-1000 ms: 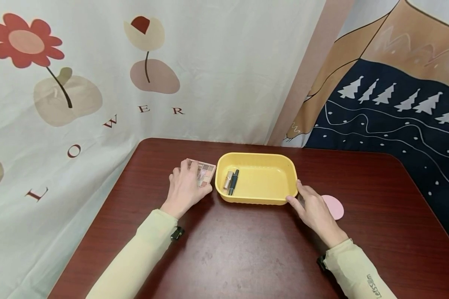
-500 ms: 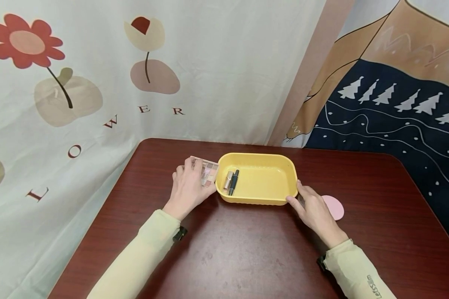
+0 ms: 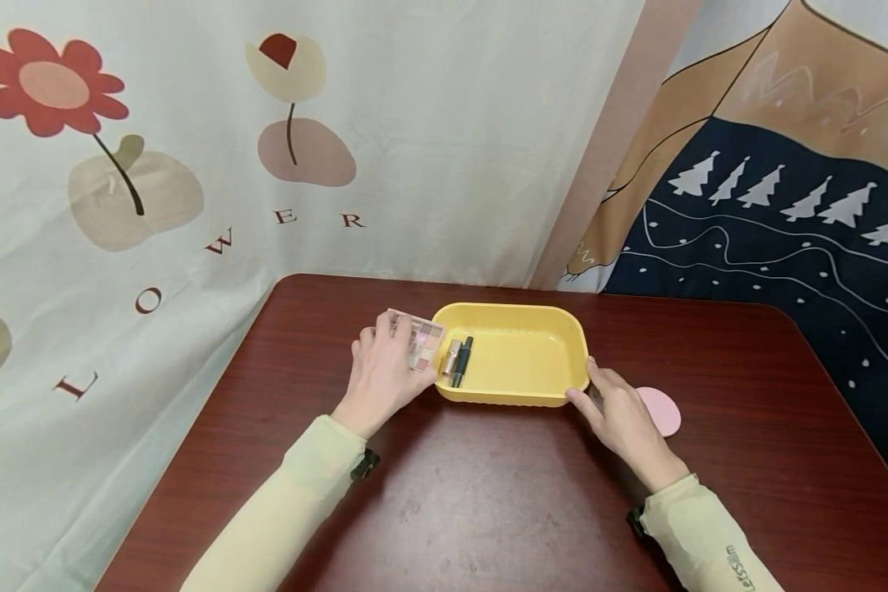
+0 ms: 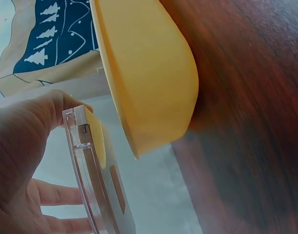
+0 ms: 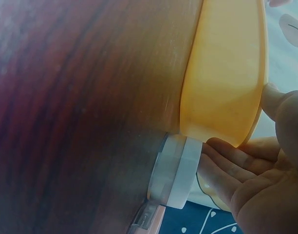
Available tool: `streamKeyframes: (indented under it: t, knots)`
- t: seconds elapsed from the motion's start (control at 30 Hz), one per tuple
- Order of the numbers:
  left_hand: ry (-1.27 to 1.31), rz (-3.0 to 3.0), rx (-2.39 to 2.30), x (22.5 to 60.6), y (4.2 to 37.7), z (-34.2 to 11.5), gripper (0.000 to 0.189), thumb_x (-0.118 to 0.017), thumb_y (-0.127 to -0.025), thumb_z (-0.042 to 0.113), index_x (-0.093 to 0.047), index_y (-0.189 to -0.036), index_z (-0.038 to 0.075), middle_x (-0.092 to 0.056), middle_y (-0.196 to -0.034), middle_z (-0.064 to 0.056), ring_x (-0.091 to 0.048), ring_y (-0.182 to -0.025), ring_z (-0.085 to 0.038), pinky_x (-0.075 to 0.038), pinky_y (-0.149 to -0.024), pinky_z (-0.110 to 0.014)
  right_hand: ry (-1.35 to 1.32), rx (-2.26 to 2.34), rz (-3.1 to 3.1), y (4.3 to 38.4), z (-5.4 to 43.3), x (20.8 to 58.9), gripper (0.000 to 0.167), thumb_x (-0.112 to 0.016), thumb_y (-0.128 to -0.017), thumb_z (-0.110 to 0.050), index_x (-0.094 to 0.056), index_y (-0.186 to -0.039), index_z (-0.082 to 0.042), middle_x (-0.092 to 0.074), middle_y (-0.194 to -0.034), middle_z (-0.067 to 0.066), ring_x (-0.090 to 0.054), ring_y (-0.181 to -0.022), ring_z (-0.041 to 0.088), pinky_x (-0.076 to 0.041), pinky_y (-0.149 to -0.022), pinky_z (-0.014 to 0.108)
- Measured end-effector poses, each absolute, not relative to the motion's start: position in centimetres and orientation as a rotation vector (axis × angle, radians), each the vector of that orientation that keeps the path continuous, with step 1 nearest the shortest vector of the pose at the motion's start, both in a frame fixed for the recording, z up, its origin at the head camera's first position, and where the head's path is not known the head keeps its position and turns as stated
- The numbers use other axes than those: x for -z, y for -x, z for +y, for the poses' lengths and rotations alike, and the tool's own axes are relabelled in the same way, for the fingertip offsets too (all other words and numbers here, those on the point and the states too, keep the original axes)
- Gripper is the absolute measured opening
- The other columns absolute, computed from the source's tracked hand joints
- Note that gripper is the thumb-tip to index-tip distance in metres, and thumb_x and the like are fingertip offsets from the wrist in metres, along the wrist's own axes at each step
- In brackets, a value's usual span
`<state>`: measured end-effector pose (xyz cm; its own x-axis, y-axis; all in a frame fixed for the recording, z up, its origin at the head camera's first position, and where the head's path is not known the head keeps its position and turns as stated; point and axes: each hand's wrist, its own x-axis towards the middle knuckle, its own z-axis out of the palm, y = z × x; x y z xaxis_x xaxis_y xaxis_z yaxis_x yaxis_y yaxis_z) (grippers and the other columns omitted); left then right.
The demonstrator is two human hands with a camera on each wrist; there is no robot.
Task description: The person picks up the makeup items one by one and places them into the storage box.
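My left hand (image 3: 385, 370) grips an eyeshadow palette (image 3: 427, 335), several colour pans showing through its clear lid. In the left wrist view the palette (image 4: 93, 175) is raised off the table, tilted on edge beside the basket's end wall. From above, its right edge overlaps the left rim of the yellow basket (image 3: 525, 362). A gold lipstick tube (image 3: 451, 358) and a dark pen-like cosmetic (image 3: 462, 362) lie in the basket's left end. My right hand (image 3: 625, 415) holds the basket's front right corner, thumb at the rim and fingers against the wall.
A round pink item (image 3: 660, 411) lies just right of my right hand. Under those fingers, a small white-lidded jar (image 5: 176, 170) stands near the basket. The dark red tabletop (image 3: 474, 501) reaches back to the printed curtains (image 3: 444, 164).
My left hand has moved right with the palette, from beside the basket to over its left rim. My right hand and the basket have stayed in place.
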<state>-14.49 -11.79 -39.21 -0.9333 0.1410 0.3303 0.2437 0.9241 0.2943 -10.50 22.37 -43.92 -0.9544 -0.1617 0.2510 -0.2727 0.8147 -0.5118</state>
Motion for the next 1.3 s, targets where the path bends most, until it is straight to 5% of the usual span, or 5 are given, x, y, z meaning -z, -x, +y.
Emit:
streamKeyframes:
  t: [1.3]
  knots:
    - [0.373, -2.761, 0.522, 39.4, 14.4, -7.6, 0.063, -0.074, -0.074, 0.030, -0.060, -0.129, 0.003, -0.053, -0.136, -0.019, -0.055, -0.092, -0.042, -0.045, -0.080, -0.050, -0.352, -0.836, -2.779, 10.5, 22.3, 44.1, 0.066, -0.071, -0.099, -0.023, -0.045, -0.147, 0.014, -0.062, -0.131, 0.030, -0.065, -0.112, 0.039, -0.055, -0.092, 0.056]
